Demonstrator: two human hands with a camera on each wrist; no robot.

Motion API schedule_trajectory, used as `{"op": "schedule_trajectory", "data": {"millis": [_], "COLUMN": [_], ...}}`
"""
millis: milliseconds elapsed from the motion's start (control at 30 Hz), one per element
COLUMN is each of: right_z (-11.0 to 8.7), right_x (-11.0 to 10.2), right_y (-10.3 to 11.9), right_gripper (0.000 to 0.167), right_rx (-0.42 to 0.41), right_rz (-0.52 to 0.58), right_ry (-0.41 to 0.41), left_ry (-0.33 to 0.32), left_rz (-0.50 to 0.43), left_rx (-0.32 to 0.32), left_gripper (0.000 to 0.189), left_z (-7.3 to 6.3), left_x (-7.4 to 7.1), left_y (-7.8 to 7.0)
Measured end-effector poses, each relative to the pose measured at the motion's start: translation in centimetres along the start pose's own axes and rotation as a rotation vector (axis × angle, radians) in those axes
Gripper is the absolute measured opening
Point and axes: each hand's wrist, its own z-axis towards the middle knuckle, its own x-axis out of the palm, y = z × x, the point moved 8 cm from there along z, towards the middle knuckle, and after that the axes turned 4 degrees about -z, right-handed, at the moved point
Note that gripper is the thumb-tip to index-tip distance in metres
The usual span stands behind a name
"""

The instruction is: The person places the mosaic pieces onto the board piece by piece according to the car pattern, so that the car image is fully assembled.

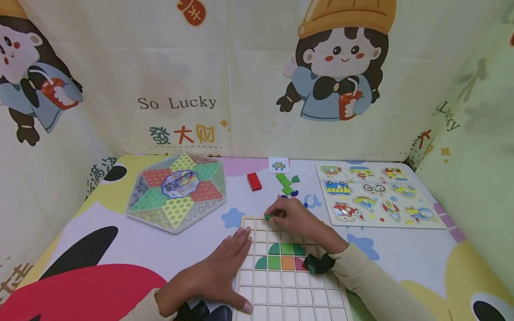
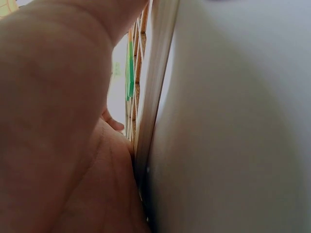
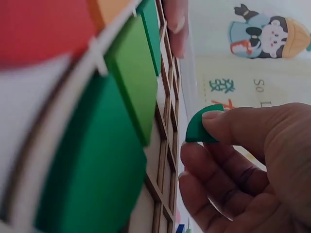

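A wooden grid board (image 1: pixel 260 294) lies in front of me, with green, orange and pink-red tiles set in two rows of its squares. The upper row has a light green square (image 1: pixel 286 248) between two dark green quarter-rounds; the lower row includes an orange square (image 1: pixel 287 263). My left hand (image 1: pixel 218 267) rests along the board's left edge, fingers extended and thumb spread toward the near side. Between thumb and fingers, my right hand (image 1: pixel 290 217) pinches a dark green quarter-round tile (image 3: pixel 198 127), held over the board's far edge near its left corner.
Beyond the board lie loose light green squares (image 1: pixel 283 179), a dark green quarter-round (image 1: pixel 296 179) and blue pieces. A red block (image 1: pixel 254 182) and a pattern card (image 1: pixel 279 165) are behind. A hexagonal checkers box (image 1: pixel 138 187) stands left, a vehicle picture puzzle (image 1: pixel 385 218) right.
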Motion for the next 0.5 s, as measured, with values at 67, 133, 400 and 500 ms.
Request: {"op": "schedule_trajectory", "data": {"millis": [67, 133, 400, 500], "right_z": [-0.3, -0.6, -1.8, -2.4], "right_x": [0.2, 0.4, 0.8, 1.4], "right_y": [0.2, 0.4, 1.5, 2.3], "right_gripper": [0.019, 0.02, 0.022, 0.021], "right_rx": [0.005, 0.006, -0.024, -0.047], "right_rz": [0.007, 0.014, 0.032, 0.042], "right_ry": [0.015, 0.029, 0.093, 0.132], "left_ry": [0.0, -0.002, 0.012, 0.016], "left_rz": [0.001, 0.003, -0.005, -0.009], "left_rx": [-0.002, -0.002, -0.018, -0.019], "left_gripper": [0.127, 0.127, 0.128, 0.127], "left_z": [0.0, 0.1, 0.1, 0.0], "left_x": [0.0, 0.0, 0.0, 0.0], "left_y": [0.0, 0.0, 0.1, 0.1]}}
